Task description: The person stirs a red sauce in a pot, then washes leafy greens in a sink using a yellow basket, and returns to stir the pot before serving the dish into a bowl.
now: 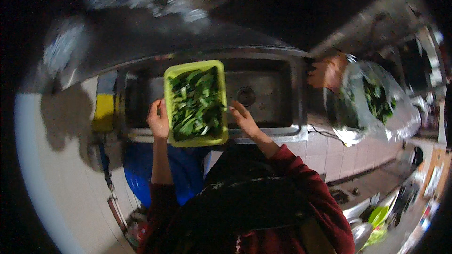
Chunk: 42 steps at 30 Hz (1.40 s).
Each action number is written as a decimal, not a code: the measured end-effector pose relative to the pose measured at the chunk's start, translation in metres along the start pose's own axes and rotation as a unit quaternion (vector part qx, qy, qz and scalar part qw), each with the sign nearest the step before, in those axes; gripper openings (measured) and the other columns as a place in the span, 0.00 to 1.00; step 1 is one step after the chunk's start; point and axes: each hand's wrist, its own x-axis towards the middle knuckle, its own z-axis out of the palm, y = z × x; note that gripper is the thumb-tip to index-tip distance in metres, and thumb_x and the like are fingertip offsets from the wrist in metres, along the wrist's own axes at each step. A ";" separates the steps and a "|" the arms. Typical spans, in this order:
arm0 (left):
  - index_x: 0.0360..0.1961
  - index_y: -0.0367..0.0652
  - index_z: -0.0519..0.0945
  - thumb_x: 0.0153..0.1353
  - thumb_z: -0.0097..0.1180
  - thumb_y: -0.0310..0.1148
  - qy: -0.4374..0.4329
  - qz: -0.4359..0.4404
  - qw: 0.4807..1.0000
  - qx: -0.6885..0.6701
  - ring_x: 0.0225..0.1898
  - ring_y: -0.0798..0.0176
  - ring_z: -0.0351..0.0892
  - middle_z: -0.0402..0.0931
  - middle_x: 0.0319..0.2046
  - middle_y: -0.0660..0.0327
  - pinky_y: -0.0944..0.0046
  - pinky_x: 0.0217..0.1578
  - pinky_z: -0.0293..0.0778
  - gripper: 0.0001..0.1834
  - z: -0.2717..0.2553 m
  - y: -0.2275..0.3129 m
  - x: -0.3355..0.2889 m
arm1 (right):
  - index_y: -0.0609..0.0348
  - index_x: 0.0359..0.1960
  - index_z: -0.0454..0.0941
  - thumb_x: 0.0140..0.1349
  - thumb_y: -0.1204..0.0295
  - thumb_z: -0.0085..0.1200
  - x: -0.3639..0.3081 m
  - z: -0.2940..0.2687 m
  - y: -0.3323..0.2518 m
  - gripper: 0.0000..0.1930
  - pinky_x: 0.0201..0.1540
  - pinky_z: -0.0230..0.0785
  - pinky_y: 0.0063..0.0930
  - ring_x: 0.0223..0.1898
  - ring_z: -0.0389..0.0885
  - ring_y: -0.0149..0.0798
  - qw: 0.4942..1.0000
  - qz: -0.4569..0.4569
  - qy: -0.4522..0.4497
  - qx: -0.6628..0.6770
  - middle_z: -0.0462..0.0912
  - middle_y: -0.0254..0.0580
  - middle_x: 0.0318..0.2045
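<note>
Evidently, basket (197, 143) of greens (197, 103) overlapped front edge of sink (282, 137); left hand (158, 118) clamped its side, right hand (247, 123) fingers stood apart; lopsided grip risked spillage.

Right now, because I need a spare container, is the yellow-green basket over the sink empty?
No, the yellow-green basket holds a heap of leafy greens, visible inside its rim.

Yellow-green rectangular plastic basket (223, 113): left of centre, full of cut green leaves (197, 103)
Left hand (159, 119): against the basket's left side
Right hand (246, 122): at its right side, contact unclear
Grey metal sink (282, 137): middle, beneath the basket
Clear plastic bag (406, 121) with greens (377, 99): right, beside another person's hand (330, 72)
</note>
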 end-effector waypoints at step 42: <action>0.45 0.37 0.79 0.60 0.59 0.33 -0.764 0.606 0.098 -0.201 0.43 0.44 0.79 0.80 0.40 0.49 0.54 0.46 0.74 0.14 0.465 0.731 -0.659 | 0.54 0.38 0.79 0.66 0.66 0.51 -0.704 -0.784 0.012 0.07 0.43 0.73 0.29 0.34 0.80 0.32 0.513 -0.579 0.478 0.416 0.83 0.35 0.34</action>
